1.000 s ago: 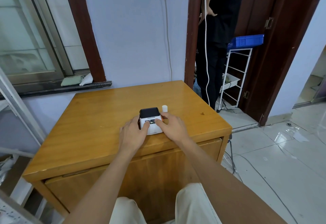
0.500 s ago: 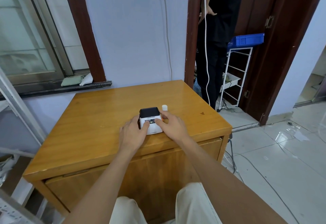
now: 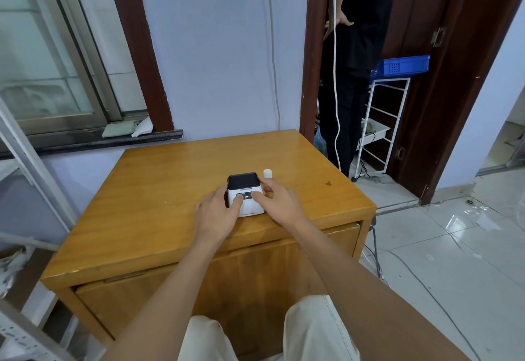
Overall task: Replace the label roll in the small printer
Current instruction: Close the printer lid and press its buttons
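Wooden desk (image 3: 159,196) carries the printer (image 3: 245,194) at frame centre, near its front edge; your left hand (image 3: 217,213) and right hand (image 3: 279,204) flank it, fingers loosely spread, thumbs pressing its white face

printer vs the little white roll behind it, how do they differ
The printer is a boxy two-tone unit, black on top and white in front; the label roll is a plain white cylinder. The printer is much bigger than the roll. Both hands, left hand and right hand, rest on the printer, while the roll stands untouched just beyond its right rear corner. Both sit on the wooden table.
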Demonstrator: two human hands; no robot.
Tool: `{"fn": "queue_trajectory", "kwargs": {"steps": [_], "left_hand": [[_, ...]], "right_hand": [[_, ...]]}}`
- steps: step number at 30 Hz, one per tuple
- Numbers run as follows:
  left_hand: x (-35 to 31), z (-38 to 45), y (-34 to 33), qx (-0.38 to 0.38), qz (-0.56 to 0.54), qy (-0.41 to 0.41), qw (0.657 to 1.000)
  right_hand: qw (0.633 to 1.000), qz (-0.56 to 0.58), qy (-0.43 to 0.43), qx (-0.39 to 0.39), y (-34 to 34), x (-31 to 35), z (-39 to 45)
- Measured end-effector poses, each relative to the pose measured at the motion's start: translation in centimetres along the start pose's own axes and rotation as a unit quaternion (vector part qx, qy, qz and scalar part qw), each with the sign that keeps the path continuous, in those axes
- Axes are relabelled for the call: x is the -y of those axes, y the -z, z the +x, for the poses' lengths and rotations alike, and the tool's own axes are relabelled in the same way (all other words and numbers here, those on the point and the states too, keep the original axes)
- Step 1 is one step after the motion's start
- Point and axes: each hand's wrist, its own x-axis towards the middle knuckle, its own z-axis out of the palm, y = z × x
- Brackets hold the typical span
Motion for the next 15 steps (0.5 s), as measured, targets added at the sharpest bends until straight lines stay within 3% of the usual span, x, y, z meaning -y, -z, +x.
{"fn": "queue_trajectory", "kwargs": {"steps": [15], "left_hand": [[0.0,-0.1,0.1,-0.001,-0.002,0.008,1.0]], "right_hand": [[0.993,0.068,-0.053,0.084,0.5,0.6,1.1]]}}
